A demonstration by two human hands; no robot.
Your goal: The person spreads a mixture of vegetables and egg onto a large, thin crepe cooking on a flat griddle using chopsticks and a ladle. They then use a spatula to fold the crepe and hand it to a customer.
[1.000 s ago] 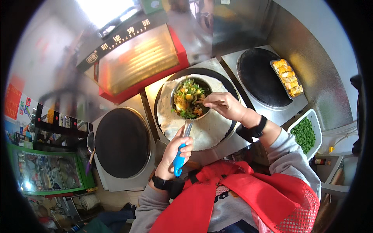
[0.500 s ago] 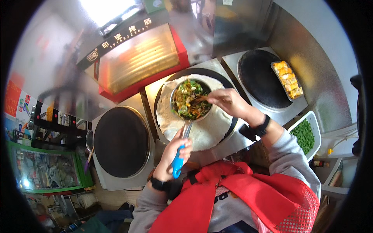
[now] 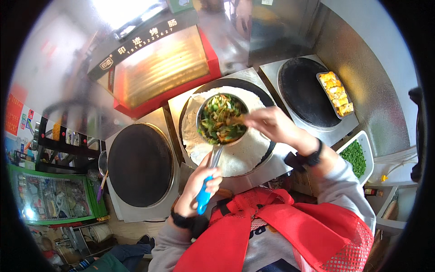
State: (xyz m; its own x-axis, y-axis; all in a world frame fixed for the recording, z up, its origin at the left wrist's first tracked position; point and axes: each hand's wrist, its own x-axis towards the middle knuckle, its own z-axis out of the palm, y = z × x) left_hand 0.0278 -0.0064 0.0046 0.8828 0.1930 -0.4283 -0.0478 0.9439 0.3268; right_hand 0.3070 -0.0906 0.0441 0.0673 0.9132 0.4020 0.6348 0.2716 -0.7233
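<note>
Where the middle griddle (image 3: 252,86) carries a pale flatbread (image 3: 240,162), a steel pan (image 3: 242,104) filled with chopped vegetables (image 3: 221,113) is positioned over the bread's far half; contact between pan and bread cannot be determined. The left hand (image 3: 199,183) has its grip closed round the pan's blue handle (image 3: 203,199), whose end comes close to the red garment (image 3: 312,226). The right hand (image 3: 276,127), blurred, has its grip closed on a brown utensil (image 3: 236,120) reaching into the vegetables. Edges: the bread's near side lies close to the griddle rim, while a dark crescent of plate shows at the far right. Narrow gaps separate this griddle from its neighbours. Open room extends leftward over the left griddle (image 3: 140,165), with a round steel utensil (image 3: 103,161) at its outer edge. Obstructions: a red-framed glass cabinet (image 3: 161,68) limits the far left; on the right griddle (image 3: 301,93), a tray (image 3: 327,97) of yellow-orange food pieces (image 3: 336,93) overlaps the right rim. Nearer, beyond the right forearm, stands a white tub (image 3: 372,164) of chopped greens (image 3: 353,158); the steel side wall (image 3: 358,68) closes off the right.
</note>
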